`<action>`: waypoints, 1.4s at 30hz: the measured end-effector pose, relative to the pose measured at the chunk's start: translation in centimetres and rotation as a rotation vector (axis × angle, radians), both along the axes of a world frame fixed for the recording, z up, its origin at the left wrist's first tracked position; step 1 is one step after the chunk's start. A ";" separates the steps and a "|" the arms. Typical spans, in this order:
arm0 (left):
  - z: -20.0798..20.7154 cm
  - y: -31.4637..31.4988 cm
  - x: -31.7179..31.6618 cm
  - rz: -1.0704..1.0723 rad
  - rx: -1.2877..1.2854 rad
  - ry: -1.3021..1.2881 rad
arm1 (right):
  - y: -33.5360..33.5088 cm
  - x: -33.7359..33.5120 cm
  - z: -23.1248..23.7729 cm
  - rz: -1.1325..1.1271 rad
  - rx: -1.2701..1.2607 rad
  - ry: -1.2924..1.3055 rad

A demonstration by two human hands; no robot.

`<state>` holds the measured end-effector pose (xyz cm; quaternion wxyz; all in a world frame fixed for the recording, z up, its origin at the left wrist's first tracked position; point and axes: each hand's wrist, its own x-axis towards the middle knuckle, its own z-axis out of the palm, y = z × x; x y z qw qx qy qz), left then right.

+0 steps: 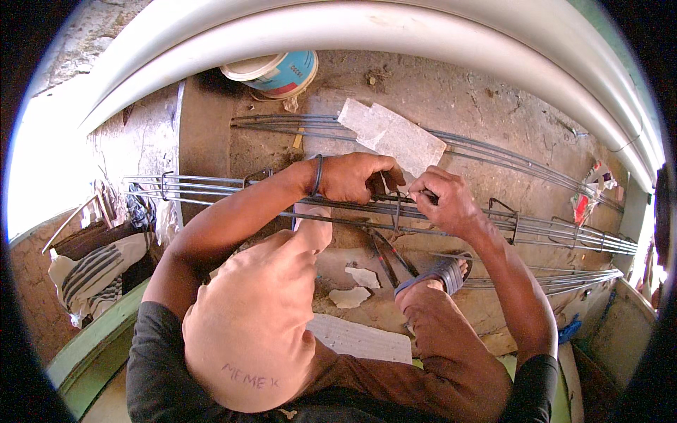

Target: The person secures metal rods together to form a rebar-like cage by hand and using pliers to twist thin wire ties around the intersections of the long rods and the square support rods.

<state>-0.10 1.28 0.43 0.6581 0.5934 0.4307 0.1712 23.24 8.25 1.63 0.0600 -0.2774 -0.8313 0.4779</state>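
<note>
A long cage of thin steel bars (pixel 564 236) with square wire stirrups runs across in front of me, over my left leg. My left hand (pixel 356 180) is closed at the top of the bars, its fingers curled beside an upright stirrup (pixel 397 215). Facing it, my right hand (pixel 446 202) is pinched shut just right of that stirrup. Whatever lies between the fingertips of either hand is too small to make out. Below the bars, near my right foot, are two dark slim handles (pixel 386 257), like those of a hand tool.
More loose bars (pixel 508 161) lie beyond, under a broken pale slab (pixel 391 134). A blue and white bucket (pixel 285 74) stands at the back near thick white pipes (pixel 352 29). Pale fragments (pixel 349 297) lie between my feet. Striped cloth (pixel 106 275) is at left.
</note>
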 end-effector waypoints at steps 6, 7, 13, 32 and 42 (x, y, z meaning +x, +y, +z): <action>-0.6 0.2 -0.4 0.067 -0.044 -0.021 | -0.1 -0.9 1.2 0.135 0.126 -0.054; -0.8 0.2 -0.4 0.088 -0.111 -0.081 | -0.3 -1.2 1.2 0.124 0.098 -0.040; -1.3 0.5 -1.1 0.066 -0.180 -0.164 | -0.5 -1.9 0.8 0.226 0.099 -0.046; 1.1 -3.6 -1.2 -0.112 0.513 0.526 | -0.9 -2.1 -0.2 0.118 0.021 -0.123; 0.7 -2.8 -0.6 -0.223 0.524 0.549 | -0.4 -2.3 -2.5 0.151 -0.067 -0.110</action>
